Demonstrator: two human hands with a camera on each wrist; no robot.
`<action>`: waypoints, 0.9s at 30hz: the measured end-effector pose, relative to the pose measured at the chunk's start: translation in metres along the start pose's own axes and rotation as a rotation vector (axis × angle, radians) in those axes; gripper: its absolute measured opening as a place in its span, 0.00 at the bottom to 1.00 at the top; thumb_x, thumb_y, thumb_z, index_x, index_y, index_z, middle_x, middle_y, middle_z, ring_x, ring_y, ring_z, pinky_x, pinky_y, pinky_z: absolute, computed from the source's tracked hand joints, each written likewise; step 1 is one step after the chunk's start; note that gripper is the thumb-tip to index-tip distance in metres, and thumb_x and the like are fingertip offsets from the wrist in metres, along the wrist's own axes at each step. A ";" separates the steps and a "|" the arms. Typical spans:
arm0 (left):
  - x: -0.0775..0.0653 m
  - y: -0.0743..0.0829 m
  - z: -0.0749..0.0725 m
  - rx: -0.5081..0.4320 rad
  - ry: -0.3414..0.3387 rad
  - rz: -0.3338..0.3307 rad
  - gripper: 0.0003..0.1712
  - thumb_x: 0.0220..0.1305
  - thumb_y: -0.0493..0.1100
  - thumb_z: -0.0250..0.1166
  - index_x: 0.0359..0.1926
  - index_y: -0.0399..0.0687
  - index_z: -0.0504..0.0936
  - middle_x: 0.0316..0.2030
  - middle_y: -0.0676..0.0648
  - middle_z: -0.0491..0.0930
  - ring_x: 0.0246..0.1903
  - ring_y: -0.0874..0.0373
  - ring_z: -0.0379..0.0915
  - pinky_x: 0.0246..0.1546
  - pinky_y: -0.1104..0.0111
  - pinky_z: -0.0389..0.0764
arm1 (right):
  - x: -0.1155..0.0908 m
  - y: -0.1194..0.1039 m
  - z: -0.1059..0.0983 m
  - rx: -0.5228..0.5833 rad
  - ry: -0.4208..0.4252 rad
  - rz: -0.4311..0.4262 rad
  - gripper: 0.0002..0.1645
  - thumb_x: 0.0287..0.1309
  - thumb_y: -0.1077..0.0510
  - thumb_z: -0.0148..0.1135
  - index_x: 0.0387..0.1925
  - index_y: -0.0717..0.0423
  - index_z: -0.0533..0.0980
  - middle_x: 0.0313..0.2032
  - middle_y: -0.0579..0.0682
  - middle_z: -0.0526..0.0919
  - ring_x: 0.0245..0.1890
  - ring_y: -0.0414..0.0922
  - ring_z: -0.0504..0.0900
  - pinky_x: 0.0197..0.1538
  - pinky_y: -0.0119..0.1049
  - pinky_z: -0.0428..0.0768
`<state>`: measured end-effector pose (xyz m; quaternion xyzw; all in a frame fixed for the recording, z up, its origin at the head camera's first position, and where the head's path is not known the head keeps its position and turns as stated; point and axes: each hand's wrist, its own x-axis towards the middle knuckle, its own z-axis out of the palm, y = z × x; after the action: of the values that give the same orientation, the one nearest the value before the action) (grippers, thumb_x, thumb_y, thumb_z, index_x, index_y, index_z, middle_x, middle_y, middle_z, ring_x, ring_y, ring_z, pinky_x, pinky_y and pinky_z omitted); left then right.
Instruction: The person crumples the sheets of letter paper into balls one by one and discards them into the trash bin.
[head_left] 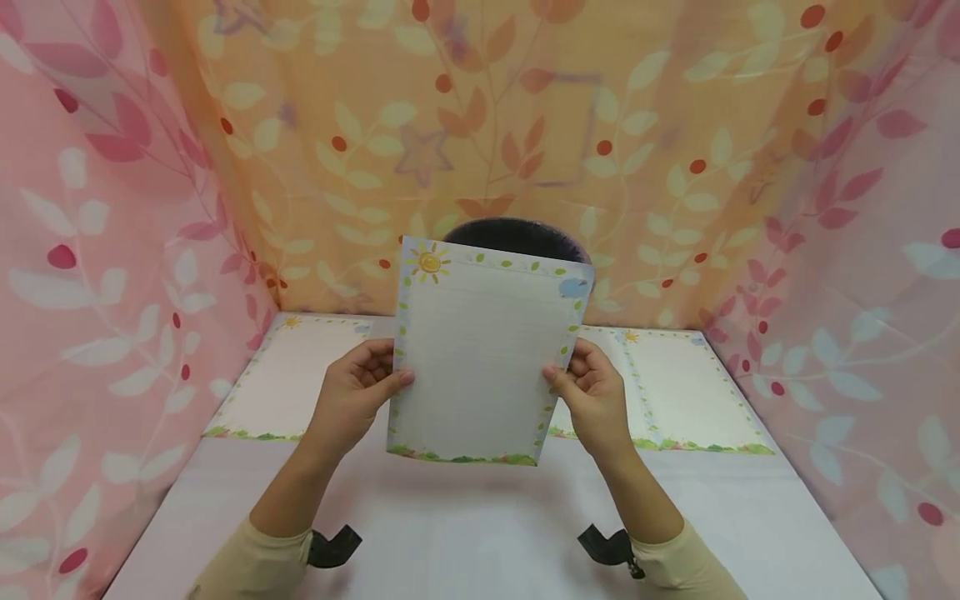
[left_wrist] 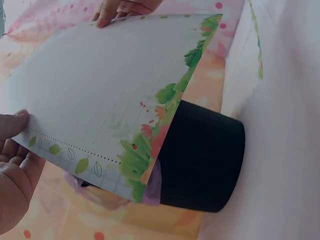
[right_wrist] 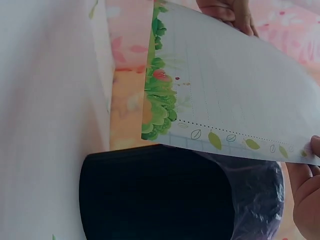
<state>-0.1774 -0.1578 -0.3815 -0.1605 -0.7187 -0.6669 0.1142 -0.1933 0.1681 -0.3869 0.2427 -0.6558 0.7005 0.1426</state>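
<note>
Beige sleeves (head_left: pixel 251 560), both hands (head_left: pixel 348 400) (head_left: pixel 600 404) pinching a thin rectangular paper sheet (head_left: pixel 472 358), smooth black rounded bin (left_wrist: pixel 205 160) behind, crinkled plastic (right_wrist: pixel 257 195)

Can read no lettering on the white rectangular leaf-bordered paper sheet (head_left: pixel 476 362). Can make out none on the black round container (right_wrist: pixel 155 200).
</note>
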 end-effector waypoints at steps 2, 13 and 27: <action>0.000 0.000 0.005 -0.008 0.000 0.001 0.21 0.64 0.35 0.72 0.57 0.37 0.80 0.41 0.44 0.83 0.39 0.55 0.82 0.40 0.72 0.85 | -0.001 0.000 -0.004 -0.010 0.012 -0.010 0.25 0.65 0.70 0.65 0.61 0.67 0.71 0.50 0.55 0.85 0.47 0.46 0.88 0.47 0.36 0.87; 0.003 -0.001 0.022 -0.047 0.009 -0.011 0.20 0.65 0.32 0.70 0.57 0.37 0.79 0.43 0.41 0.81 0.41 0.55 0.79 0.40 0.74 0.83 | 0.000 0.003 -0.017 -0.033 0.028 -0.038 0.26 0.65 0.71 0.65 0.63 0.67 0.70 0.51 0.57 0.85 0.48 0.47 0.88 0.48 0.35 0.87; -0.007 0.006 0.045 -0.081 0.002 0.017 0.15 0.64 0.31 0.71 0.50 0.36 0.80 0.39 0.43 0.80 0.38 0.55 0.78 0.39 0.73 0.82 | -0.007 -0.022 -0.027 -0.252 0.168 0.067 0.41 0.60 0.69 0.71 0.73 0.54 0.67 0.64 0.57 0.78 0.57 0.45 0.83 0.55 0.29 0.83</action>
<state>-0.1665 -0.1132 -0.3820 -0.1703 -0.6895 -0.6947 0.1139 -0.1797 0.1977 -0.3727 0.1412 -0.7322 0.6347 0.2027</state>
